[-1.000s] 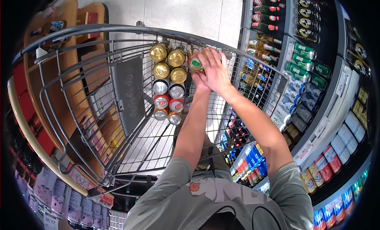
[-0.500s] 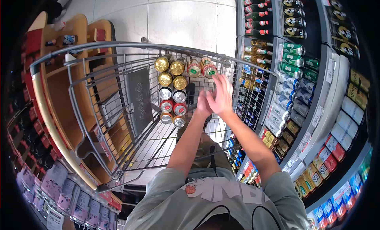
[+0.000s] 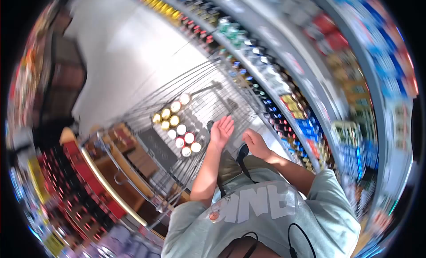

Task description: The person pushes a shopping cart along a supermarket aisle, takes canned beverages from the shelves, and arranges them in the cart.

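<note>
My left hand (image 3: 222,132) is raised over the shopping cart, palm up with the fingers stretched out, holding nothing. To its right, my right hand (image 3: 258,145) hovers near my body; its fingers look curled but are blurred and partly hidden. Neither hand touches the cans. Left of my hands, several drink cans stand in rows in the wire shopping cart (image 3: 133,110). Gold-topped cans (image 3: 165,114) are at the far end, and silver and red-rimmed cans (image 3: 189,137) are nearer to me.
Shelves of canned and bottled drinks (image 3: 266,58) curve along the right side. On the left are a wooden display stand (image 3: 111,178) and stacked dark bottles (image 3: 73,187). Pale floor (image 3: 115,40) stretches ahead of the cart. My shirt (image 3: 266,209) fills the lower middle.
The view has swung round and is blurred. My hands have drawn back from the cans at the cart's far side and moved apart. The left palm now faces up.
</note>
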The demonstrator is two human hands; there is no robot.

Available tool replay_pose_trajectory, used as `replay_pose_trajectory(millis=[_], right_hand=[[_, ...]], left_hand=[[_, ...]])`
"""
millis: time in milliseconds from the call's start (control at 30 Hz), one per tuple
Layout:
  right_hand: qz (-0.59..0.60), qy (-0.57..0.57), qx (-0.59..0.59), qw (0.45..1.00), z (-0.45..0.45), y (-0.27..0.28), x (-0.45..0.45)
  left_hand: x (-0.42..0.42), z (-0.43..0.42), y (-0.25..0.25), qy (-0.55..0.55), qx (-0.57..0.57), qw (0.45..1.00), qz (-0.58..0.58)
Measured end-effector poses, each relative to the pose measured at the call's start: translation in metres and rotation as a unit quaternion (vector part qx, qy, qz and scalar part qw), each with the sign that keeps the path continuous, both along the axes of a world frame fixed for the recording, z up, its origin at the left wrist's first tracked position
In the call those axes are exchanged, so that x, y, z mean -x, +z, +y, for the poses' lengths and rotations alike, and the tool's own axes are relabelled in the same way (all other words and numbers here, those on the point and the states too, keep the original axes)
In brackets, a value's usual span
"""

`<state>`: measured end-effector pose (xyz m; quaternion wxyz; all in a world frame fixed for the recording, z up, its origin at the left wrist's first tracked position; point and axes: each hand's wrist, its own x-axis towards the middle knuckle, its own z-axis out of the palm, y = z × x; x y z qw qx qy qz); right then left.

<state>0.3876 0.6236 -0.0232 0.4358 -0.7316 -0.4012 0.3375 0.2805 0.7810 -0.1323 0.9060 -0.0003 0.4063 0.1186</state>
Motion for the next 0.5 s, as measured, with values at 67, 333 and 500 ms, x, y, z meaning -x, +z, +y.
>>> replay_pose_trajectory(millis=[67, 333, 500], right_hand=[[0.029, -0.081, -0.024, 0.996, -0.056, 0.021, 0.001], [-0.008, -0.302, -0.085, 0.949, -0.280, 0.033, 0.001], [-0.060, -0.380, -0.131, 0.914, -0.358, 0.076, -0.036]], left_hand=[[-0.014, -0.023, 0.021, -0.014, -0.024, 1.000, -0.014], [-0.025, -0.158, 0.074, -0.234, -0.053, 0.970, -0.048], [-0.007, -0.239, 0.080, -0.330, -0.030, 0.943, 0.005]])
